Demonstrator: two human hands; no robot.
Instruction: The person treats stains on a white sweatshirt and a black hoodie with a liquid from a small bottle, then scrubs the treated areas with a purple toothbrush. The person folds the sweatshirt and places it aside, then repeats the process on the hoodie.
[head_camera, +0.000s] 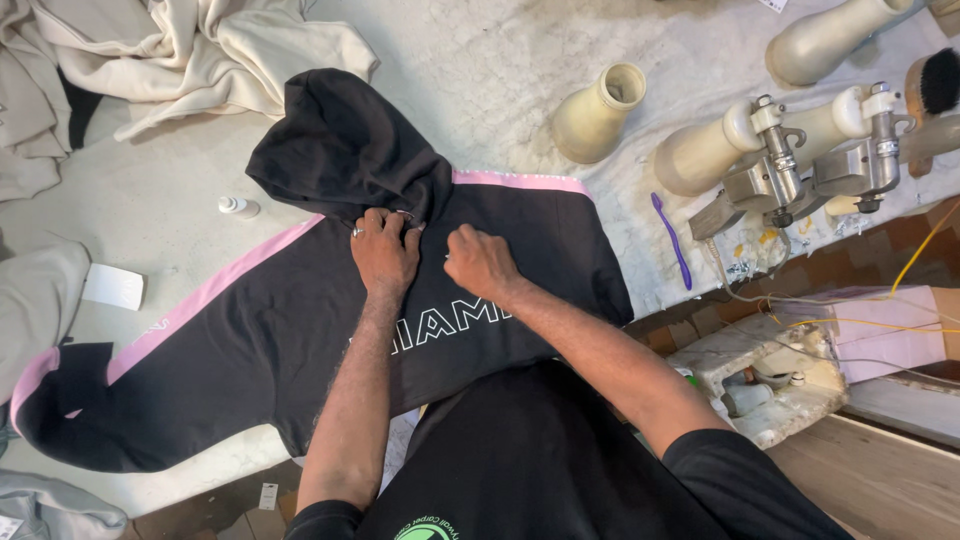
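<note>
Two hands work at the neck of one black hoodie (300, 330) with pink stripes, spread flat on the table. The left hand (385, 250) lies palm down with its fingers bent, the tips pressed into the cloth just below the hood; it seems to pinch a small metal eyelet there, though the view is too coarse to be sure. The right hand (480, 262), just beside it, is curled with fingertips gathered on the same fabric.

Left of the hands stands one small white bottle (238, 207), and farther left lies one white card (113, 287). Beyond them a heap of cream garments (180, 50) is piled.

To the right lies one purple toothbrush (672, 238). Past it are three cream bottle-shaped forms (597, 113), one open-mouthed and showing nothing inside, and one metal spray gun (800, 170).

The table (500, 60) has a worn, stained white cover. Lower right sits a grimy block (760, 385) with yellow cords running off it.
</note>
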